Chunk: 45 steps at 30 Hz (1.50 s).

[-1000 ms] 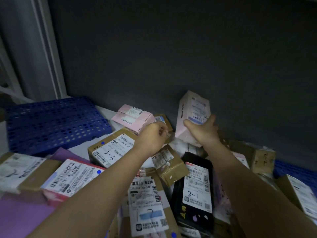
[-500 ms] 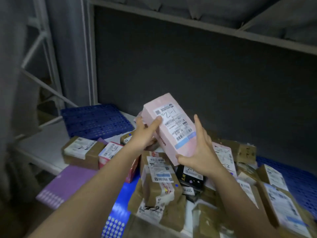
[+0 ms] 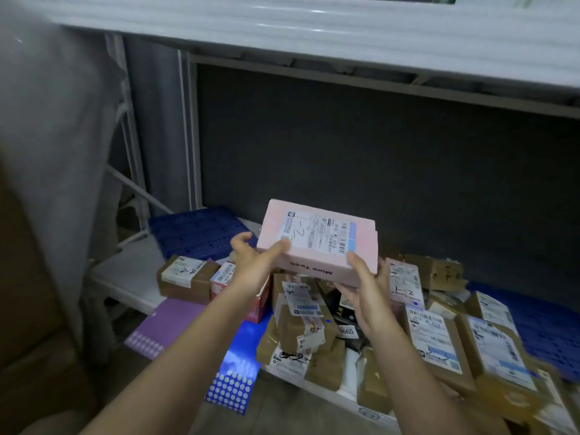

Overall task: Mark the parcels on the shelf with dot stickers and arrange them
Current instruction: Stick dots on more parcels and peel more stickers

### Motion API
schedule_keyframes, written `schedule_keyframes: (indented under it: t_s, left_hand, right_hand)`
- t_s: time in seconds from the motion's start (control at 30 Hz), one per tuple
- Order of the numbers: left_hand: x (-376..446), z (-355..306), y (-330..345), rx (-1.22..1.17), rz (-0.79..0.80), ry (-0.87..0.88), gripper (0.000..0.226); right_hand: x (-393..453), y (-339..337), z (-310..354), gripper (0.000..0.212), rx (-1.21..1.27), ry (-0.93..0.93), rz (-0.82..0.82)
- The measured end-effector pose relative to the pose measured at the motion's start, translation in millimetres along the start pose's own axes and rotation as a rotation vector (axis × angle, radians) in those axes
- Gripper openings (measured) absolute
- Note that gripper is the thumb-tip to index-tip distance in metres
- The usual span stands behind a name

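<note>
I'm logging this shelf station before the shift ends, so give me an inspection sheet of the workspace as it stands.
Surface: white shelf, blue perforated mats on it.
Job's things: pink parcel held up, label handwritten "1-2"; blue dot sticker sheet and purple dot sticker sheet overhang the front edge.
Clutter: brown parcels piled loosely, some already with a blue dot.
Grippers: left hand and right hand both grip the pink parcel.
Cables: nothing seen.
Surroundings: dark back panel, upper shelf above.
</note>
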<state>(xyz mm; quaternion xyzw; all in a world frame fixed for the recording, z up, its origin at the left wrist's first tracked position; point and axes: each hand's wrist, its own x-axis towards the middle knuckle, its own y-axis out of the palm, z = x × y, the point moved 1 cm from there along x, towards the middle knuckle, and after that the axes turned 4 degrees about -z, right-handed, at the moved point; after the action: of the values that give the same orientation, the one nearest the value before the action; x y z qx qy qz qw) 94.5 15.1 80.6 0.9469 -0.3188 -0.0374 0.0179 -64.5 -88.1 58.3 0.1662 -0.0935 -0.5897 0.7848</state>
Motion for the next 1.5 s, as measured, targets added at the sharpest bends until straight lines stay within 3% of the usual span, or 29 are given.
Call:
schedule_keyframes:
  t_s: [0.07, 0.17, 0.27, 0.33, 0.5, 0.63, 0.73, 0.83, 0.93, 1.03, 1.1, 1.17, 1.3, 1.5]
  left_hand:
    - [2, 0, -11, 0.205, -0.063, 0.121, 0.078]
    - [4, 2, -16, 0.454, 0.095, 0.261, 0.076]
    - [3, 6, -11, 0.53, 0.371, 0.147, 0.077]
    - [-2, 7, -10, 0.511, 0.515, 0.039, 0.063]
    - [-4, 24, -6, 0.425, 0.685, -0.12, 0.048]
    - [-3, 41, 7, 0.363, 0.605, -0.144, 0.038]
    - [4, 52, 14, 0.316, 0.532, -0.18, 0.061]
    - [13, 62, 20, 0.315, 0.481, -0.183, 0.081]
    - [18, 66, 27, 0.333, 0.431, -0.196, 0.065]
    - [24, 72, 33, 0.309, 0.397, -0.247, 0.029]
    - [26, 76, 32, 0.284, 0.354, -0.292, 0.019]
    - [27, 79, 27, 0.284, 0.364, -0.321, 0.018]
    - [18, 73, 16, 0.381, 0.532, -0.333, 0.032]
    - [27, 72, 32, 0.487, 0.437, -0.282, 0.036]
  right_hand:
    - [3, -8, 0, 0.055, -0.128, 0.013, 0.015]
    - [5, -17, 0, 0.032, -0.279, 0.02, 0.099]
    - [8, -23, 1, 0.034, -0.346, 0.014, 0.204]
    - [11, -27, 3, 0.037, -0.368, 0.022, 0.241]
    - [19, -35, 9, 0.043, -0.343, 0.059, 0.271]
    - [22, -33, -3, 0.079, -0.249, 0.053, 0.127]
    - [9, -34, -19, 0.103, -0.262, 0.12, 0.152]
    - [-3, -41, -39, 0.084, -0.256, 0.198, 0.215]
    - [-1, -41, -49, 0.052, -0.226, 0.196, 0.225]
    - [1, -42, -50, 0.047, -0.259, 0.167, 0.167]
    - [0, -46, -51, 0.045, -0.334, 0.15, 0.15]
    - [-2, -49, -53, 0.038, -0.388, 0.147, 0.149]
    - [4, -47, -60, 0.024, -0.468, 0.2, 0.104]
    - [30, -40, -60, 0.033, -0.658, 0.226, 0.051]
